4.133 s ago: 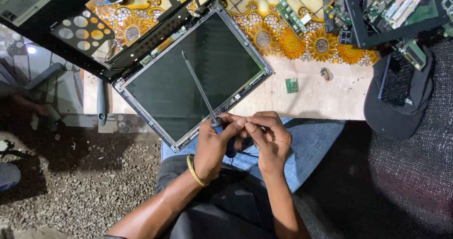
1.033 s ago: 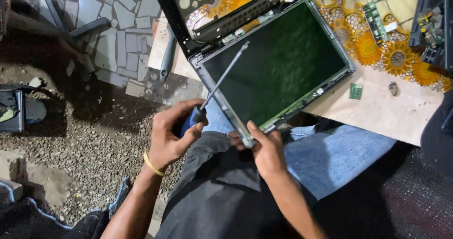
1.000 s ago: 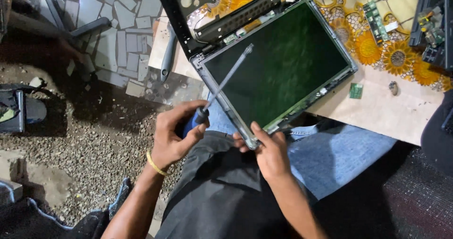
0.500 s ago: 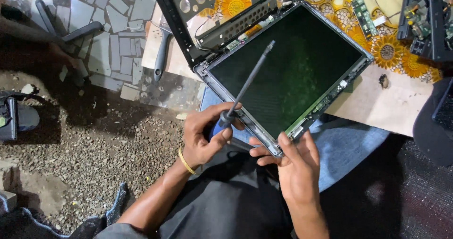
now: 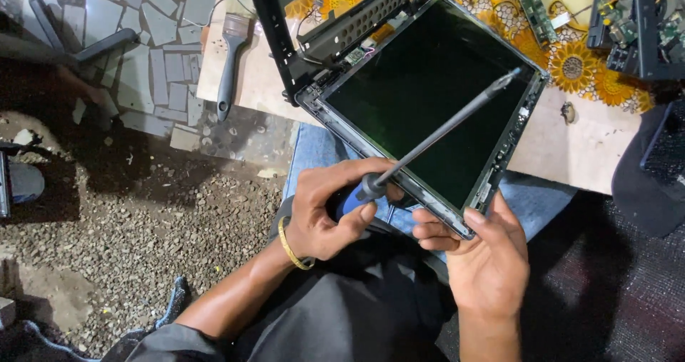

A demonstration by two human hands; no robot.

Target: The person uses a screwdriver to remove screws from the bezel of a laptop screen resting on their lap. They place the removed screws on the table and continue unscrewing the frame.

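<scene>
Head view: the left hand [image 5: 325, 215] is wrapped shut around the blue handle of a long screwdriver [image 5: 435, 137], and the shaft slants up and to the right across the dark screen [image 5: 421, 83], its tip over the far right edge of the frame. The right hand [image 5: 485, 258] holds the screen's near corner, fingers [image 5: 428, 230] curled under the edge and thumb on top, so this grip is clamped on the panel. The screen rests tilted, its near end over the person's lap and its far end on the bench [image 5: 578, 148], still joined to the black lid frame [image 5: 321, 33] at the top left. A brush [image 5: 230, 62] lies at the bench's left end, apart from both hands. A small circuit board [image 5: 535, 12] sits on the flowered cloth beyond the screen.

The risk I see: the steel shaft lies close over the bare panel, so a slip of the left hand could scratch or crack it. The panel hangs partly off the bench on one hand's hold; a loosened grip could let it drop or strain the cable at the hinge.

The screwdriver tip is too small to tell whether it touches a screw. The right fingers under the panel are hidden, and the devices at the top right are cut off
</scene>
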